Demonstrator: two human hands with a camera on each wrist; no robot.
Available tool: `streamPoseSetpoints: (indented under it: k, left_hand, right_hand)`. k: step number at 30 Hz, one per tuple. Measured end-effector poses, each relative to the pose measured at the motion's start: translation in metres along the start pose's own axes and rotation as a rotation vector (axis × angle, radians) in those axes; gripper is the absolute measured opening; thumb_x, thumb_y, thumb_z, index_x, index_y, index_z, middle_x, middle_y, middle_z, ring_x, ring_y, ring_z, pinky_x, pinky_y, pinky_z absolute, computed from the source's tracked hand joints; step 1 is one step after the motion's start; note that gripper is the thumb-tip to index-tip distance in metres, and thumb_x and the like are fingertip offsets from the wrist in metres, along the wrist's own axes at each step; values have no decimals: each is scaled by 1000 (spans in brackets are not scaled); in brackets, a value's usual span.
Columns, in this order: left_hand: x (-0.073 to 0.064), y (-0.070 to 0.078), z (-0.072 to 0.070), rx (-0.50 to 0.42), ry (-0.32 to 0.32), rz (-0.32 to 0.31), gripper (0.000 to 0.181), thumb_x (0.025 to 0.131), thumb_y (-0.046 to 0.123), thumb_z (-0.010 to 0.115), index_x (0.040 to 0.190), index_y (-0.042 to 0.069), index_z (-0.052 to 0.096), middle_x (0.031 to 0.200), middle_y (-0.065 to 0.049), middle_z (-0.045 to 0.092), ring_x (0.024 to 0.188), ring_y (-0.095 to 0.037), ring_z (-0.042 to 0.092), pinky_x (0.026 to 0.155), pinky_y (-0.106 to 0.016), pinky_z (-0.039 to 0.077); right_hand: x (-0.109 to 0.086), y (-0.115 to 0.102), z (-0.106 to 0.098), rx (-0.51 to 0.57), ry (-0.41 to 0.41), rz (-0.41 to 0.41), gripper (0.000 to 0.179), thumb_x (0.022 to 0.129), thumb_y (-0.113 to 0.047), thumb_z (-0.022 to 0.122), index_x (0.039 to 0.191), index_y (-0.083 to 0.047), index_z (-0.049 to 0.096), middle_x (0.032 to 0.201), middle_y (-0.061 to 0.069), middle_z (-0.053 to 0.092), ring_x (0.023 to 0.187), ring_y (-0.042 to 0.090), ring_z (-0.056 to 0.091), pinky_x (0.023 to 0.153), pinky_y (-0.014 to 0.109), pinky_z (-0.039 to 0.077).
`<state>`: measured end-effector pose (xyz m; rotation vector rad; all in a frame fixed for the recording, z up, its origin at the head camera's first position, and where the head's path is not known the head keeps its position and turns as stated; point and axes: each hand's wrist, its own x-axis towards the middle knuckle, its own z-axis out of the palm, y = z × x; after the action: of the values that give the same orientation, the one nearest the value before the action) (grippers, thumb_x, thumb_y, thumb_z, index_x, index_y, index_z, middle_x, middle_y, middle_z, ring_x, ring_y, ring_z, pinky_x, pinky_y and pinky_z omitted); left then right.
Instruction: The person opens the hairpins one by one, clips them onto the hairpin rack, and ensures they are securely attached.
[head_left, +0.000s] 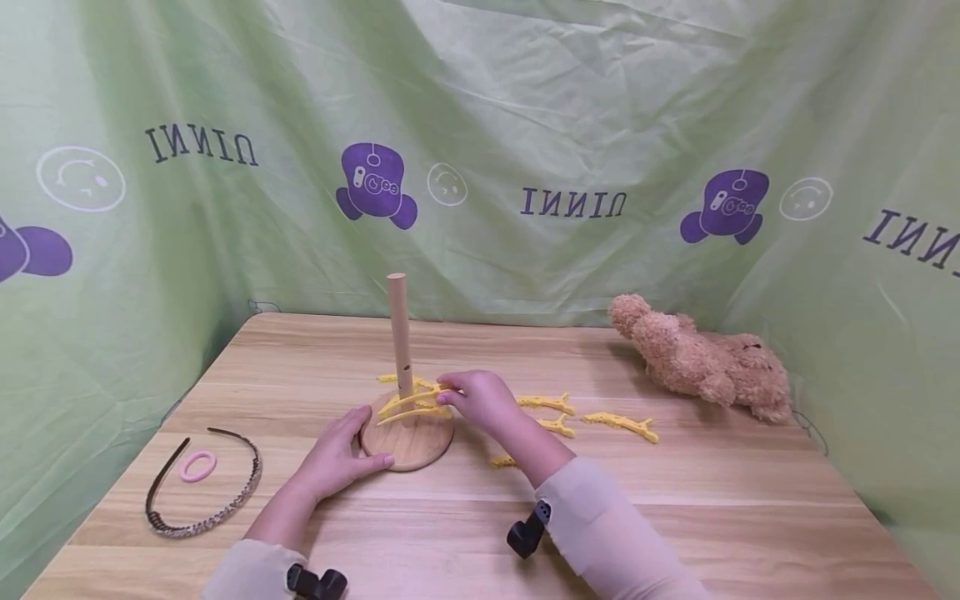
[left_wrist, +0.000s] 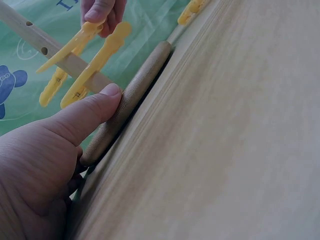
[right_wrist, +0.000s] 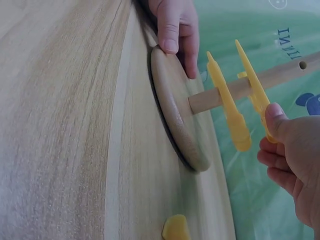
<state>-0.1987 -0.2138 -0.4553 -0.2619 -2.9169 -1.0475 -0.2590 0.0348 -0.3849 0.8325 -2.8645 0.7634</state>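
Observation:
A wooden stand has a round base [head_left: 417,451] and an upright post [head_left: 399,329] with small holes. My left hand [head_left: 339,456] holds the base at its left rim, thumb along the near edge and fingers toward the far side. My right hand [head_left: 483,403] pinches the end of a yellow alligator hair clip [right_wrist: 254,77] between thumb and fingers. That clip lies across the post, low down, one long arm passing in front. Just below it, a second yellow hair clip [right_wrist: 228,102] sits on the post close above the base. Another yellow clip [head_left: 387,378] shows behind the post.
More yellow hair clips [head_left: 621,423] lie on the wooden table [head_left: 450,533] right of the stand, some partly behind my right forearm. A brown teddy bear [head_left: 697,358] lies at the back right. At left are a dark headband [head_left: 255,475] and a pink ring [head_left: 184,468].

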Motion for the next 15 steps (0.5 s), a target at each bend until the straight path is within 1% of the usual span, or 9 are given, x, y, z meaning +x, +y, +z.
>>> streamPoseSetpoints:
  k: [9, 15]
  left_hand:
    - [0, 0, 0, 3, -6, -5, 100, 78, 50, 78, 148, -8, 34, 152, -32, 34, 141, -53, 28, 115, -65, 25]
    - [1, 0, 0, -5, 4, 4, 99, 78, 49, 78, 147, -9, 35, 151, -32, 36, 140, -53, 30, 115, -64, 26]
  right_hand:
    - [0, 1, -1, 48, -62, -4, 39, 94, -31, 65, 126, -11, 67, 121, 7, 71, 116, 24, 65, 101, 39, 52]
    - [-1, 3, 0, 88, -101, -4, 42, 94, -31, 65, 131, -10, 64, 125, 8, 69, 121, 26, 63, 103, 41, 50]
